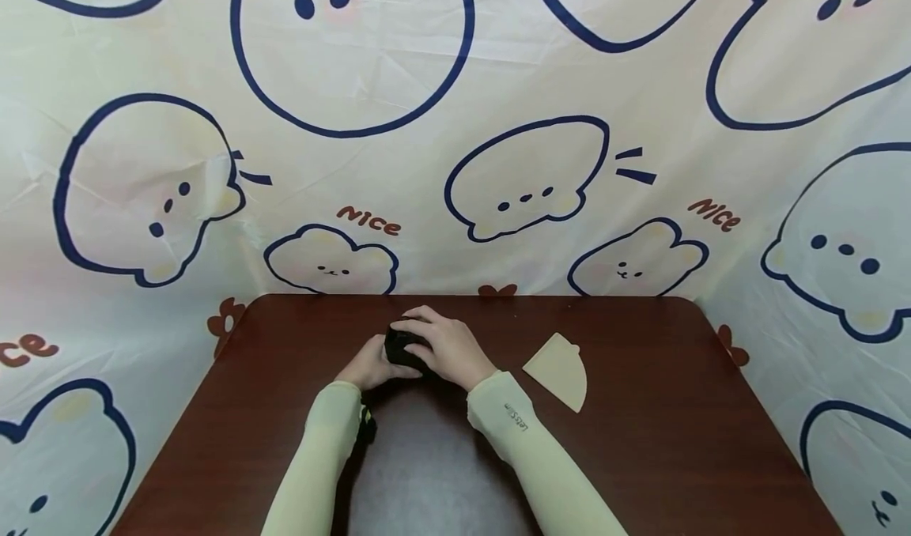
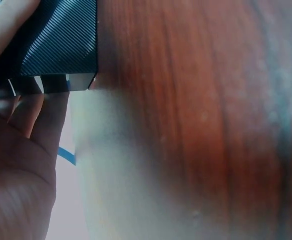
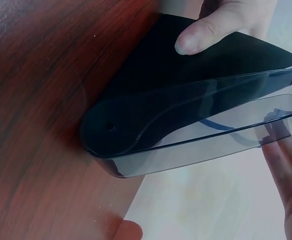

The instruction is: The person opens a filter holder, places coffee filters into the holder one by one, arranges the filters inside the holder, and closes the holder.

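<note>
A black box with a hinged clear lid, seemingly a coffee filter holder (image 1: 402,348), stands on the table before me. My left hand (image 1: 373,364) grips its black body, with the thumb against one side, as the right wrist view shows. My right hand (image 1: 448,349) reaches over the top and holds the clear lid (image 3: 206,145) at its free end. That lid stands swung partly away from the body. Fine ribs cover the holder's face (image 2: 60,42) in the left wrist view. Its inside is hidden.
A fan-shaped stack of cream paper, like cone coffee filters (image 1: 562,371), lies right of my hands on the brown wooden table (image 1: 662,409). Printed cloth (image 1: 527,85) hangs behind the table and along both sides.
</note>
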